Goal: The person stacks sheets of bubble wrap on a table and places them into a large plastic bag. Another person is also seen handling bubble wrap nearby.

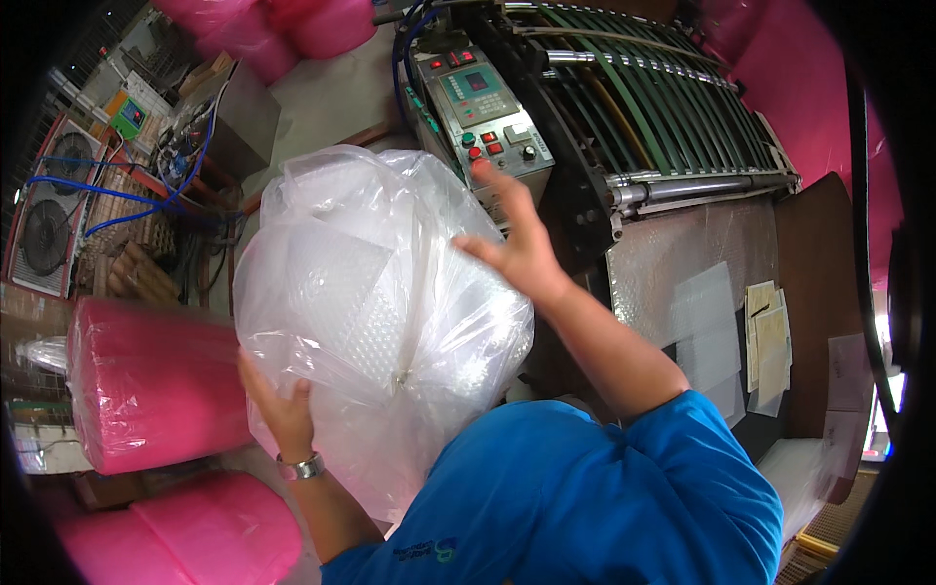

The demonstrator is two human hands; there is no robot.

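Blue shirt (604,497) nearest, filling the lower edge. Just ahead of it — a large, rounded clear plastic bag (366,263), bubble-textured sheet showing through, film drawn together at a point toward the wearer. Left hand (283,409) (silver watch (300,466) at the wrist) against the bag's left side, fingers extended, thumb apart; no fold seen pinched. Right hand (522,244) slightly blurred, fingers and thumb spread wide over the bag's upper right edge, nothing seen in its grasp — cannot tell whether it touches film or the control panel (483,102) beyond. Pink roll (161,380) stands just left of the bag; green-belted machine (624,97) upper right.
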